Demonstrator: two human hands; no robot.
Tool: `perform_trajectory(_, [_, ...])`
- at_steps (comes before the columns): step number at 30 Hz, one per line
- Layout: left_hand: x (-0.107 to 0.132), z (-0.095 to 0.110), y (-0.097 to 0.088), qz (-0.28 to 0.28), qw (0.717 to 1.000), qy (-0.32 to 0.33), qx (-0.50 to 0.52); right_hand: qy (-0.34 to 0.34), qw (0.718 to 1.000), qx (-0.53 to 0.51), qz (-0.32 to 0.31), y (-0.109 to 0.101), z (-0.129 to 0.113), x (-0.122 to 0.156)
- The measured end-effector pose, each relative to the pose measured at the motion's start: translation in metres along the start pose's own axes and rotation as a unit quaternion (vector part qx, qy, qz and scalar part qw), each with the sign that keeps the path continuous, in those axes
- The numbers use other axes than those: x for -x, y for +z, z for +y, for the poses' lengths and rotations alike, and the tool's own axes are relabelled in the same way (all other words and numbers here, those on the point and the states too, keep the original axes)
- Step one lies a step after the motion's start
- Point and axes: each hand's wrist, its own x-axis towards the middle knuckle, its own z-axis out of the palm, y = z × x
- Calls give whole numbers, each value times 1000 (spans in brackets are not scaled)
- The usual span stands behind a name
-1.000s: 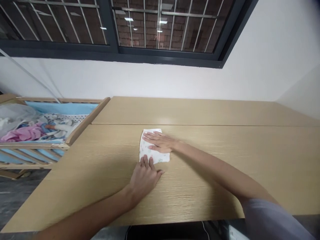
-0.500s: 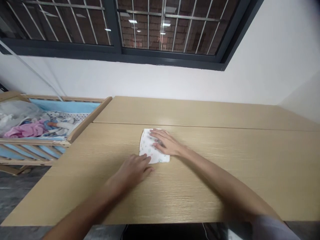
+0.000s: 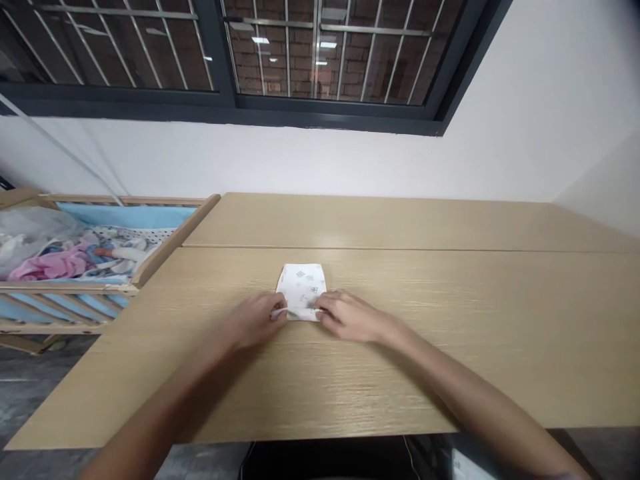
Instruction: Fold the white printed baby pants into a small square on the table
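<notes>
A small white cloth (image 3: 301,283) with a faint printed pattern lies folded on the wooden table. Its near edge is turned up in a narrow fold that runs between my two hands. My left hand (image 3: 260,319) pinches the left end of that fold. At the right end, my right hand (image 3: 345,315) has its fingers closed on the same edge. The far part of the cloth rests flat on the tabletop. What kind of cloth item it is, I cannot make out.
The light wooden table (image 3: 450,320) reaches to the white wall under a barred window (image 3: 330,60). At the left stands a wooden crib (image 3: 165,257) with a blue lining. Pink cloth (image 3: 55,262) and other fabrics are heaped inside it.
Both hands have gone from lying on the cloth to pinching its near edge. My right hand came down toward me, and the near edge is now folded up.
</notes>
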Motion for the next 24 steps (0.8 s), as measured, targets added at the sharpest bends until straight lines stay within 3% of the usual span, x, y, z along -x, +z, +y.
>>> perform_trajectory(3, [-9, 5, -17, 10, 1000, -5, 21, 43, 996, -74, 18, -16, 3, -13])
perform_trajectory(8, [-35, 1, -28, 62, 997, -29, -22, 123, 986, -65, 95, -20, 21, -43])
perform_trajectory(11, [-60, -7, -20, 97, 990, -75, -66, 159, 976, -40, 142, -11, 38, -60])
perform_trajectory(16, [-98, -20, 12, 141, 974, -143, -107, 203, 956, -10, 209, 12, 69, -81])
perform_trajectory(20, [-103, -21, 26, 161, 965, -168, -122, 214, 952, -5, 219, 25, 80, -87])
perform_trajectory(24, [-94, -8, 25, 203, 962, -129, -130, 160, 947, 61, 271, 21, 70, -84])
